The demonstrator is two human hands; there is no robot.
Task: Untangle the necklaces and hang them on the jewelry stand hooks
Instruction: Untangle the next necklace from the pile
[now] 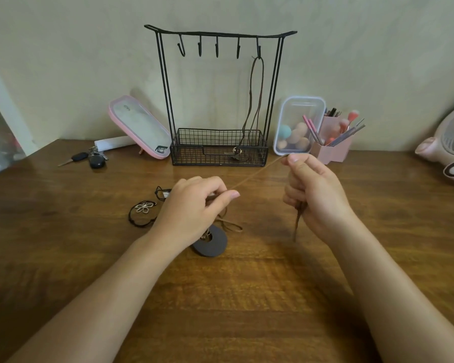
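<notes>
**Spotter:** Where is the cord right now?

**Operator:** The brown cord necklace [257,174] runs taut between the two hands, above the table [247,297]. My left hand [194,208] pinches it between thumb and forefinger. My right hand [312,189] has its fingers curled round the other end, thumb pressed on top, and a tail hangs below the fist. Under the left hand the rest of the cord lies in loose loops beside its dark ring pendant [214,246], which sits on the wood.

**Spotter:** Any snag with the other one?

**Operator:** The black cord necklace [143,209] with the flower pendant lies just left of the left hand. I cannot tell whether the two cords cross under the palm. So I judge a hard pull risky: it could tighten a knot or drag the ring.

**Spotter:** How do you do it, then?

**Operator:** Light tension only. I slide the left pinch down towards the ring to feel for a loop, and I lift rather than tug. Once the cord hangs free, the jewelry stand [194,155] has four bare hooks [216,49]. The rightmost already carries a hung brown necklace [251,90].
</notes>
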